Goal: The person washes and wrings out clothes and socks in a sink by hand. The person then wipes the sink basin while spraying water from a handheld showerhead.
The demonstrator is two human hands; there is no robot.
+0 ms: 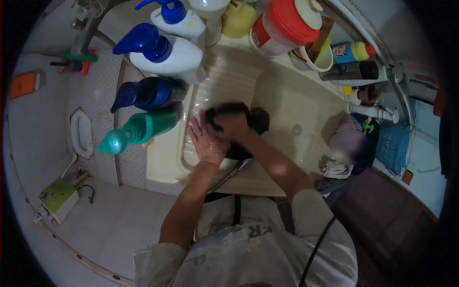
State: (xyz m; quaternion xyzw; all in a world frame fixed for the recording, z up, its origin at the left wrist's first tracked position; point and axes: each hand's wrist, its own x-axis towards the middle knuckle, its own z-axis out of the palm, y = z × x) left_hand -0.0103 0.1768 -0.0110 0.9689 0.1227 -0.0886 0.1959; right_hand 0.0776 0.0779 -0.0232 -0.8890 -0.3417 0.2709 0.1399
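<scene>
A dark, wet-looking cloth (259, 119) lies bunched over the ribbed washboard part (229, 71) of a cream sink. My left hand (209, 145) rests at the cloth's left edge, wet, with its fingers spread on the ribbed surface. Just right of it, my right hand (232, 125) is closed on the black cloth, its fingers blurred by motion. Part of the cloth is hidden beneath both hands.
Pump bottles, including a white one (167, 56) and a green one (148, 126), line the sink's left side. A red-lidded jar (282, 28) stands at the back. The basin (306, 103) is at the right, near a faucet (375, 112) and piled clothes (346, 134).
</scene>
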